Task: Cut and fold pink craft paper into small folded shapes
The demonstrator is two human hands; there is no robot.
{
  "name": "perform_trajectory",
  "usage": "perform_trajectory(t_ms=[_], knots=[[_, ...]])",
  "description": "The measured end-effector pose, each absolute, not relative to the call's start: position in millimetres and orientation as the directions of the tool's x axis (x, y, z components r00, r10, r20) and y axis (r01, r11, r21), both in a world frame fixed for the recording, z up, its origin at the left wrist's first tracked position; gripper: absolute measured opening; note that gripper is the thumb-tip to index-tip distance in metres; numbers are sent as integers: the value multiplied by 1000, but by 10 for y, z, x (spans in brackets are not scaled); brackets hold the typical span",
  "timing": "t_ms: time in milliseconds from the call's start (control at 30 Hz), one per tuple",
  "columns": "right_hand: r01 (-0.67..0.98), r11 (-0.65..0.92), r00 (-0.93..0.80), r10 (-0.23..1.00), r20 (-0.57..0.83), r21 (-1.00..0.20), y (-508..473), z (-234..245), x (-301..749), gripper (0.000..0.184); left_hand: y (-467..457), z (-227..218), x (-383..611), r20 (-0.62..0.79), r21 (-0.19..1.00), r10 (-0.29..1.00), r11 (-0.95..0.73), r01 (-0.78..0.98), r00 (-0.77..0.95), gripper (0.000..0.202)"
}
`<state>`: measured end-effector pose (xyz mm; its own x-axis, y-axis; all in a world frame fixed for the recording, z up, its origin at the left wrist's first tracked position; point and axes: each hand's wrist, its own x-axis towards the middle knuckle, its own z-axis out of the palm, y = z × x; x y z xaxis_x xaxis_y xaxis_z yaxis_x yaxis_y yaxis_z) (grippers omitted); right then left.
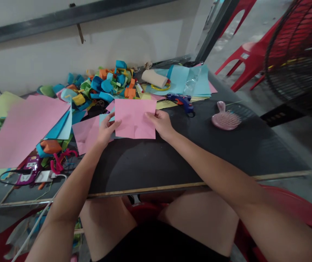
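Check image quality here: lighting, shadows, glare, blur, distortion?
Head view: dim, fairly even light, with soft shadows on the wall; head view: small glints on the clear plastic; head view: wide-angle stretching, strongest towards the edges, as on the fan; head view: slightly soft overall, though the held pink sheet keeps readable edges.

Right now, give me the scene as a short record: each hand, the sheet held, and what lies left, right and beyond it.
Left hand: pinches the left edge of the small pink sheet
Right hand: pinches its right edge, thumb on the front
Sheet: creased low near the middle
Left side: larger pink sheet
Right side: blue glue gun; pink hairbrush farther right
Beyond: heap of coloured paper pieces
Surface: black tabletop
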<state>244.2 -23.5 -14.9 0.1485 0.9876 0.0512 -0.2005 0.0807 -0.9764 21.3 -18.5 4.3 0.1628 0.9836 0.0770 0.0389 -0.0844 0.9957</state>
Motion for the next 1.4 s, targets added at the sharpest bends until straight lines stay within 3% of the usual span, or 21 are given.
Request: perform_trajectory(t_ms=[133, 233, 400, 567, 833, 1067, 1200, 1300, 1400], knots=[[-192, 154, 226, 968, 109, -969, -223, -180, 2431, 34, -209, 48, 221, 56, 983, 969, -96, 158, 241, 55], [-211, 143, 239, 967, 90, -967, -210, -176, 2437, 35, -232, 85, 247, 71, 981, 982, -101, 168, 176, 38], [-279, 47, 125, 992, 12, -959, -177, -100, 2505, 34, -212, 185, 193, 118, 984, 992, -123, 130, 48, 23], [-257, 4, 45, 999, -8, -966, -187, -16, 2564, 27, -134, 164, 72, 169, 968, 985, -174, 181, 42, 14], [-333, -27, -109, 994, 10, -942, -239, 1, 2553, 26, -28, 80, 21, 109, 982, 994, -109, -156, -7, 16], [-301, 28, -226, 969, 100, -953, -254, -72, 2559, 15, -37, 189, -18, 17, 957, 999, -3, -289, 46, 1], [-249, 121, -268, 945, 189, -961, -272, -98, 2556, 11, -46, 217, -9, -31, 946, 996, 55, -319, 81, 20], [-213, 181, -303, 922, 240, -960, -280, -99, 2562, 11, -55, 157, 41, -37, 975, 999, 38, -219, 8, 31], [-249, 200, -302, 914, 272, -948, -277, -96, 2560, 23, -54, 87, 79, 29, 997, 996, -35, -73, -83, 44]])
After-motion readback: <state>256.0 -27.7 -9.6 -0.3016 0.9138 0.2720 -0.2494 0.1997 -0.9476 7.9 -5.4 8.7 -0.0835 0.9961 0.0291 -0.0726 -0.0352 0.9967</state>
